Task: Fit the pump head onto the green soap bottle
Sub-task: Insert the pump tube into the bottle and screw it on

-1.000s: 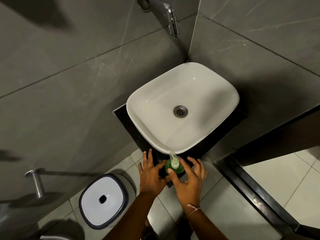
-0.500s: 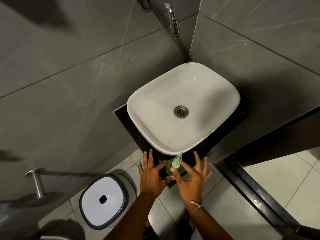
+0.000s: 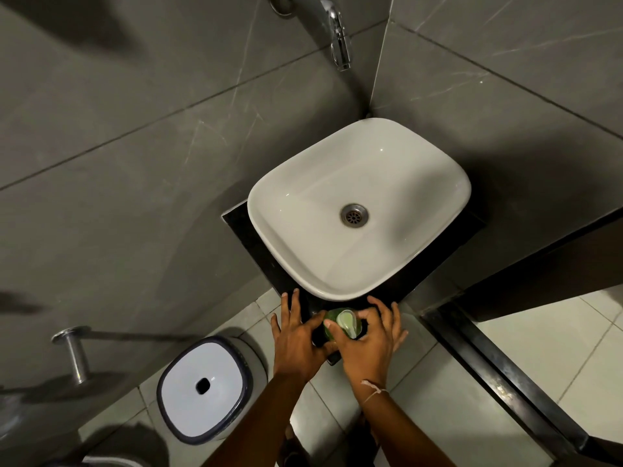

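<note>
Green soap bottle (image 3: 331,326) stands on the black counter (image 3: 266,261) corner, right hand (image 3: 365,342) pinching the pump head (image 3: 347,323) on top with thumb and fingertips, left hand (image 3: 296,338) curled against its side. Beyond sits the white basin (image 3: 438,183).

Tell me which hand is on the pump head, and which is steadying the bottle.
The right hand, with the string at its wrist, has its fingers on the pump head. The left hand grips the side of the green soap bottle.
</note>
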